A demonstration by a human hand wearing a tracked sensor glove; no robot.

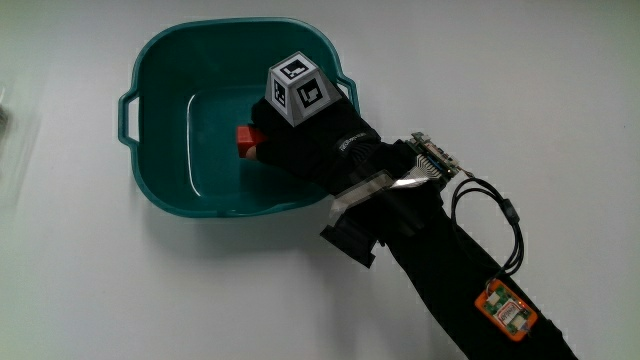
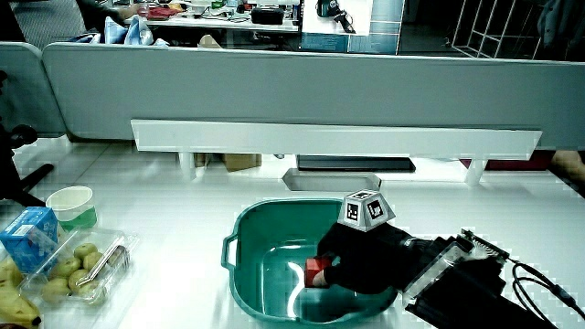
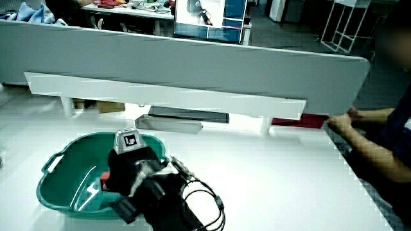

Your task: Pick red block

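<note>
A teal basin (image 1: 160,60) with two handles stands on the white table. Inside it a small red block (image 1: 245,139) shows near the basin's middle, partly hidden by the gloved fingers. The hand (image 1: 263,141) reaches into the basin over its rim nearest the person, fingers curled around the block. A grey patterned cube (image 1: 298,90) rides on the hand's back. In both side views the red block (image 2: 316,270) (image 3: 103,175) peeks out from under the hand (image 2: 327,267) (image 3: 110,176) low inside the basin (image 2: 239,239) (image 3: 58,192). Whether the block still touches the basin floor is hidden.
The forearm carries a looped black cable (image 1: 515,225) and an orange device (image 1: 505,308). In a side view a paper cup (image 2: 73,206), a blue carton (image 2: 27,238), a clear pack of fruit (image 2: 80,265) and bananas (image 2: 14,309) lie beside the basin. A low partition (image 2: 329,139) bounds the table.
</note>
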